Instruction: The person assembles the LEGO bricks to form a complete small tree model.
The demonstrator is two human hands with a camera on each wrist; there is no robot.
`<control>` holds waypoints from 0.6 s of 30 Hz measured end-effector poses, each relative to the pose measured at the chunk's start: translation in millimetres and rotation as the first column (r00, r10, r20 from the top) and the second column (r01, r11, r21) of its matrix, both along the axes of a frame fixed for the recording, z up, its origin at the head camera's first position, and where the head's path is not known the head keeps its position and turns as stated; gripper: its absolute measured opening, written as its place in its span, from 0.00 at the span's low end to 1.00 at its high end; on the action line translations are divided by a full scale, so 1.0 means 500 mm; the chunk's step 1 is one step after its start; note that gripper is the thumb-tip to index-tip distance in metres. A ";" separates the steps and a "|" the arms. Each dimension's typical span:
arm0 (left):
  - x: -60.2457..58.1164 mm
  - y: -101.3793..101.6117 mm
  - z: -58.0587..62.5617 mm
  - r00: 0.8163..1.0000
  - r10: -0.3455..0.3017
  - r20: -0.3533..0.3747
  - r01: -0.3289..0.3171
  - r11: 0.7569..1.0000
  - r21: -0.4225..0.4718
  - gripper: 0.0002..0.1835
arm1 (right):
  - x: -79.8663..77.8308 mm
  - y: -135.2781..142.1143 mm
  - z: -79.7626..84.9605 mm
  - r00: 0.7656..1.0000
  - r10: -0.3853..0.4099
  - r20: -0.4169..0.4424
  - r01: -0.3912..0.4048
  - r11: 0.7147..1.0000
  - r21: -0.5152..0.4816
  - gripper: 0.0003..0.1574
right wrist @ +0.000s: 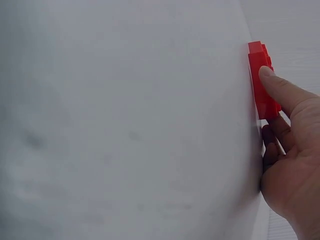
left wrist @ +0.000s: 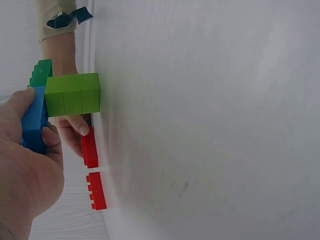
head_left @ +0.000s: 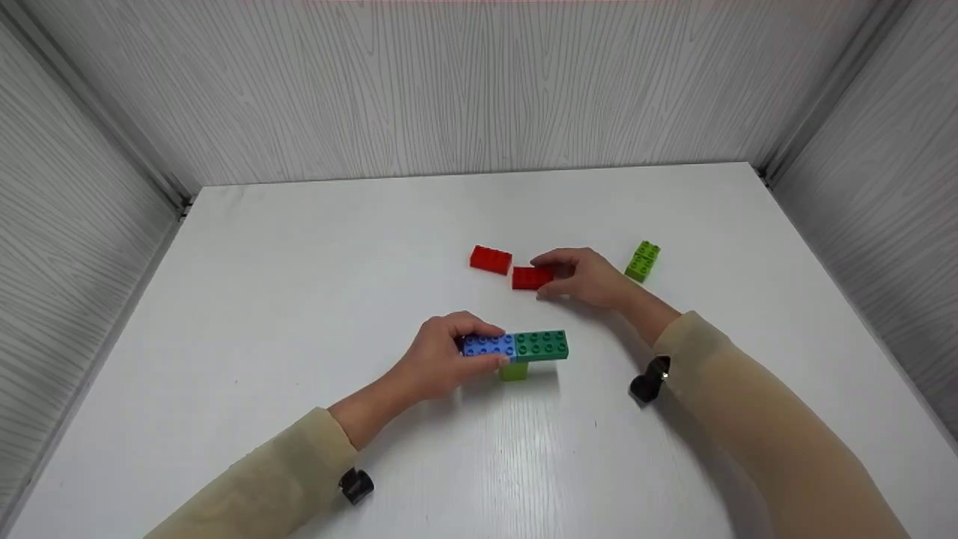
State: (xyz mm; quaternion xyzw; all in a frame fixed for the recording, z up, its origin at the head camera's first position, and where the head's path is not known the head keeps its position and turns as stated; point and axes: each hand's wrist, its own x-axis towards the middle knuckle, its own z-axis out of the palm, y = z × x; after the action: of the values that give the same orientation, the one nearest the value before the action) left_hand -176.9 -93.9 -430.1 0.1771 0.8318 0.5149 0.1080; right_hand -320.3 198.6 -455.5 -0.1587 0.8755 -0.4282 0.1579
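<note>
My left hand [head_left: 438, 363] grips a blue brick [head_left: 488, 345] between thumb and fingers. Beside it, end to end, sits a dark green brick [head_left: 542, 346]. Under the two stands a lime green stack [left wrist: 73, 95], three layers tall in the left wrist view. My right hand [head_left: 590, 278] pinches the right end of a red brick [head_left: 527, 279], its thumb [right wrist: 267, 72] on the near side. A second red brick [head_left: 490, 260] lies just left of that one, studs up on the white table.
A lime green piece with studs [head_left: 643, 261] lies on the white table [head_left: 299, 247], to the right of my right hand. Pale wood-grain panels [head_left: 464, 90] rise at the back and both sides. Each sleeve carries a small black device [head_left: 650, 380] at the wrist.
</note>
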 end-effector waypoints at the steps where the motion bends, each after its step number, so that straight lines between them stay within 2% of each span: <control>1: 0.000 0.000 0.000 1.000 0.000 -0.001 0.000 1.000 -0.002 0.18 | 0.000 0.000 0.000 1.000 -0.004 -0.001 0.004 1.000 0.004 0.33; 18: -0.003 -0.003 -0.006 1.000 -0.010 -0.022 0.010 1.000 0.010 0.17 | 0.003 -0.001 -0.002 1.000 -0.025 -0.014 0.025 1.000 0.016 0.28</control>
State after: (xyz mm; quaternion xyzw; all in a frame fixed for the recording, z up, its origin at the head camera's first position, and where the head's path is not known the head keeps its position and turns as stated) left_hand -178.3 -95.4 -433.0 0.1876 0.8294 0.5166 0.1004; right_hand -318.8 198.2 -456.4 -0.1493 0.8820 -0.4219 0.1477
